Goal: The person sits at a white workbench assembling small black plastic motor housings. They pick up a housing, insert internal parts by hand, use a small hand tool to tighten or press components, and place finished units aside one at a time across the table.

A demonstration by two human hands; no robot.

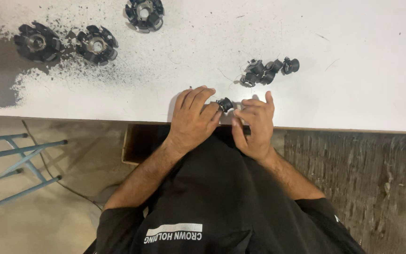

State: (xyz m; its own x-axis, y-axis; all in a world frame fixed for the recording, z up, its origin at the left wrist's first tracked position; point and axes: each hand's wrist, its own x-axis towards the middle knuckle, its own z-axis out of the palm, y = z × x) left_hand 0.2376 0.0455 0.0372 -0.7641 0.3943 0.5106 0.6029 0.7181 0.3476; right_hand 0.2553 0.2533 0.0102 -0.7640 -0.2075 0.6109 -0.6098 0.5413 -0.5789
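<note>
Head view: your left hand [192,116] rests at the near edge of the white bench [353,84], fingers curled and closed on a small black round part [225,104] that sits at its fingertips. Your right hand [254,124] lies just beside it, fingers bent inward; its fingertips come close to the same part, but whether they touch it cannot be told. Whether the right hand holds anything of its own is also not shown.

The part lies between the two hands, slightly toward the left hand, which is the nearer and has the hold. It is too small to judge its long axis with confidence.

Beyond the hands, up and to your right, a loose cluster of similar black parts [266,71] lies on the bench, near but apart from both hands; the right hand is the closer one. Well apart, at the far left, three larger black toothed rings [95,44] stand among dark dust [62,70]. A blue metal frame [15,160] stands on the floor at your left.
</note>
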